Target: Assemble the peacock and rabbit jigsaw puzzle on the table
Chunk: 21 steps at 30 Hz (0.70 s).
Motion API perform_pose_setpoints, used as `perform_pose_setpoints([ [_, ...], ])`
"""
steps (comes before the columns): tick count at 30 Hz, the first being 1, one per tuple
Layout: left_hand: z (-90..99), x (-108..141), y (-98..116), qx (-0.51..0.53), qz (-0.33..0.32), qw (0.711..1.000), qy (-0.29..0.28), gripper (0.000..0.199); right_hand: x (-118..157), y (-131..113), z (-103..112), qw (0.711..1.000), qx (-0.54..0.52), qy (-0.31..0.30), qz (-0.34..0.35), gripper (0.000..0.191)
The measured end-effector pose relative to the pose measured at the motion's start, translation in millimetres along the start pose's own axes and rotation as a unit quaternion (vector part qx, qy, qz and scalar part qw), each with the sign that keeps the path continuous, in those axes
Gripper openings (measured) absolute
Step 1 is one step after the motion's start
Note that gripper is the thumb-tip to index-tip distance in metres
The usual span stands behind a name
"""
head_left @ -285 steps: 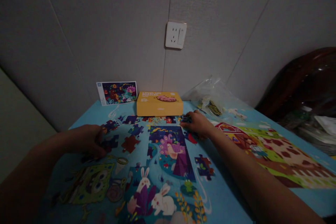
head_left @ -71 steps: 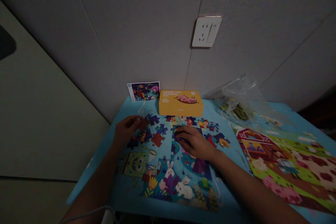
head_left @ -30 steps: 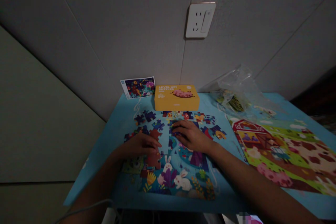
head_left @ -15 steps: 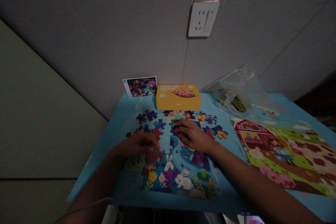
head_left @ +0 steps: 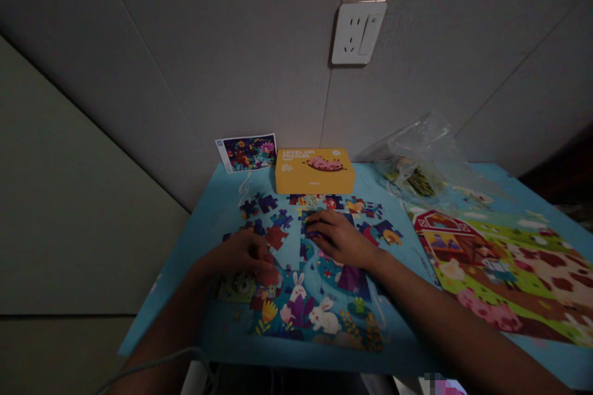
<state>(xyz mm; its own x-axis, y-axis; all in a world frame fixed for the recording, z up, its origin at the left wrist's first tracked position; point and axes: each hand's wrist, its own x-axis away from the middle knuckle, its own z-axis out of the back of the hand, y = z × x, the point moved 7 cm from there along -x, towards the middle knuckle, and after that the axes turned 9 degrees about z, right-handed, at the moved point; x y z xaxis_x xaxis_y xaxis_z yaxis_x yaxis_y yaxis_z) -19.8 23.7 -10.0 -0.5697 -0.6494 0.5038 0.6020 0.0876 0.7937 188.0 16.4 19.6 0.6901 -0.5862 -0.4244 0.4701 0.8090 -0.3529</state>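
Note:
In the head view, my left hand [head_left: 246, 253] is curled in a pinch over the left part of a jigsaw puzzle [head_left: 324, 318]. A reddish-brown jigsaw piece shows at its fingertips, partly covered by them. My right hand [head_left: 337, 237] rests palm down on the puzzle's upper middle, fingers apart and slightly bent, hiding the dark purple pieces below. Rabbits and flowers fill the joined lower rows. Another reddish-brown piece [head_left: 277, 236] lies just beyond my left hand. A blue gap of tabletop runs between the left pieces and the joined middle.
Loose pieces [head_left: 267, 202] lie toward the back left, others [head_left: 388, 232] at the right. A yellow puzzle box [head_left: 315, 182] and a picture card [head_left: 250, 154] stand by the wall. Rightward are a clear plastic bag [head_left: 417, 166] and a farm puzzle [head_left: 504, 278].
My left hand has drawn back slightly to the left, and the reddish-brown piece at its fingertips has shifted with it. My right hand stays in place.

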Motion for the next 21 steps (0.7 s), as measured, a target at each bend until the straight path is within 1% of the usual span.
perform_pose_setpoints([
  [3, -0.4, 3.9, 4.8, 0.024, -0.008, 1.000, 0.003, 0.030, 0.1, 0.7, -0.4, 1.000, 0.001, 0.000, -0.001, 0.021],
  [4, -0.3, 5.6, 7.9, 0.035, -0.014, 0.999, 0.003, 0.032, 0.2, 0.9, -0.6, 1.000, 0.001, -0.001, -0.001, 0.021],
  [5, -0.3, 7.1, 11.1, 0.039, -0.020, 0.999, 0.003, 0.039, 0.1, 1.0, -0.8, 1.000, 0.001, -0.002, -0.001, 0.021],
  [6, -0.6, 8.2, 13.8, 0.035, -0.025, 0.999, 0.000, 0.047, 0.1, 1.1, -0.8, 1.000, 0.002, -0.002, -0.001, 0.021],
  [7, -1.4, 8.8, 15.5, 0.023, -0.027, 0.999, -0.004, 0.049, 0.0, 1.1, -0.8, 1.000, 0.003, -0.002, -0.001, 0.021],
  [9, -3.7, 8.3, 16.2, -0.009, -0.028, 0.999, -0.015, 0.039, -0.2, 0.5, -0.3, 1.000, 0.004, 0.001, 0.000, 0.021],
  [11, -6.4, 6.7, 14.7, -0.017, -0.030, 0.999, -0.029, 0.029, -0.6, -0.4, 0.6, 1.000, 0.002, 0.004, 0.001, 0.021],
  [13, -7.3, 5.2, 12.6, 0.007, -0.029, 0.999, -0.033, 0.029, -0.9, -1.2, 1.4, 1.000, 0.001, 0.005, 0.001, 0.021],
  [16, -4.7, 4.3, 10.4, 0.022, -0.024, 0.999, -0.011, 0.032, -1.2, -1.3, 2.1, 1.000, 0.003, 0.000, -0.001, 0.020],
  [19, -4.5, 4.7, 9.1, -0.016, -0.020, 1.000, -0.004, 0.034, -1.0, -0.9, 2.3, 1.000, 0.004, -0.002, -0.002, 0.021],
  [21, -6.1, 5.0, 6.8, -0.035, -0.012, 0.999, -0.015, 0.034, -0.9, -1.1, 1.7, 1.000, 0.004, -0.001, -0.002, 0.021],
])
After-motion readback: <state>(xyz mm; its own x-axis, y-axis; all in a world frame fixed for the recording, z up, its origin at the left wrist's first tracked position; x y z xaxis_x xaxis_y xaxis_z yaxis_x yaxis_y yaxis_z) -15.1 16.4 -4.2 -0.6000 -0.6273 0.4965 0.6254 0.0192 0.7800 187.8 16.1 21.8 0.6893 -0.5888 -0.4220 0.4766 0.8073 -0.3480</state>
